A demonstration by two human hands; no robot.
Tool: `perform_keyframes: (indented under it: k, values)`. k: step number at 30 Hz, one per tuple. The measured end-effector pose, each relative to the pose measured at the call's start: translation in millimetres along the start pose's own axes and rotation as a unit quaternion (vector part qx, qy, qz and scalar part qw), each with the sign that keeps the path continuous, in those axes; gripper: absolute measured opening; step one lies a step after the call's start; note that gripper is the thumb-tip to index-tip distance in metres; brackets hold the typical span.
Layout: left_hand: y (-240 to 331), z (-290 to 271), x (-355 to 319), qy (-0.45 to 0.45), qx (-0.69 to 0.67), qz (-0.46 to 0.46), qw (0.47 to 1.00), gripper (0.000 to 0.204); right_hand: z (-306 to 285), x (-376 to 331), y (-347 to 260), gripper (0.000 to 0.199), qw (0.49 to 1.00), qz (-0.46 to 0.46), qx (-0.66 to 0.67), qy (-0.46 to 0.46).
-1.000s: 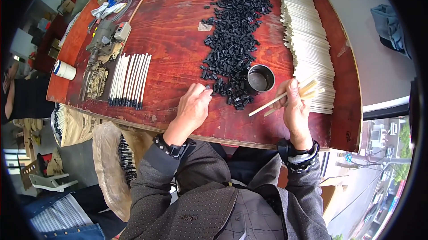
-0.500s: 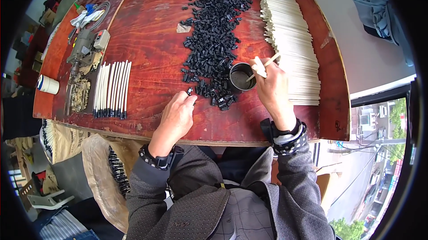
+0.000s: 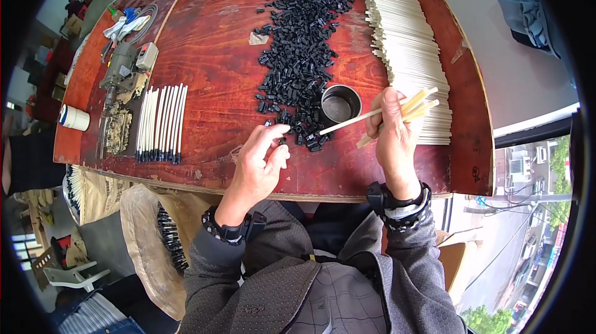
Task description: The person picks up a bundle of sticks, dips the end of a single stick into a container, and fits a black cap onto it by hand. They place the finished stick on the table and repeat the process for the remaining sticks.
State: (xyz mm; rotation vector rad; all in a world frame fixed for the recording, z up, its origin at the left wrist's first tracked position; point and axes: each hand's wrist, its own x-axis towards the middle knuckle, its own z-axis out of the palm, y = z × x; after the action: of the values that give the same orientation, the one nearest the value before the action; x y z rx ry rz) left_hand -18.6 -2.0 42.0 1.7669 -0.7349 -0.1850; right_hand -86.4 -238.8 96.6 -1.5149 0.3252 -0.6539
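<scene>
The person is sitting at a reddish-brown wooden table [image 3: 211,79], and the small round dark metal cup [image 3: 340,103] near its front edge is serving here as the landmark. The right hand [image 3: 392,138], just right of the cup, is gripping a small bundle of pale wooden sticks [image 3: 397,112]; its fingers are clenched around them, and one stick is poking out leftward with its tip reaching the cup's near rim. The left hand [image 3: 261,163], to the lower left of the cup, is pinching with thumb and fingertip drawn together at the near edge of the heap of small black plastic caps [image 3: 301,42]; whether a cap is actually sitting between the fingers cannot be told at this size. That heap is running from just left of the cup away toward the far side of the table. Right of the cup, a long stack of bare pale sticks [image 3: 406,54] is lying in a tidy rank. Well to the left of the cup, a short row of white sticks with black tips [image 3: 161,124] is lying side by side; these are looking finished. Judging from the proportions, the work is standing at an early stage: the capped row is small, while the bare stack and the cap heap are both remaining large. Further left of the cup, a grey motor-like tool [image 3: 121,67] and a white paper cup [image 3: 74,118] are sitting near the table's left edge.
</scene>
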Motion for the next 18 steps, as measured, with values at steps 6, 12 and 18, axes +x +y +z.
perform_keyframes:
  k: [6,12,18]
  values:
    - [-1,9,-1,-0.007,-0.307,-0.076,0.949,0.017,5,-8,1,0.040,0.995,0.031,0.091,0.018]
    - [3,17,-2,0.039,-0.458,-0.119,0.880,0.017,14,-17,4,0.041,0.993,0.044,0.108,-0.002]
    - [8,23,-4,0.032,-0.534,-0.128,0.835,0.013,17,-19,5,0.037,0.993,0.042,0.113,-0.005]
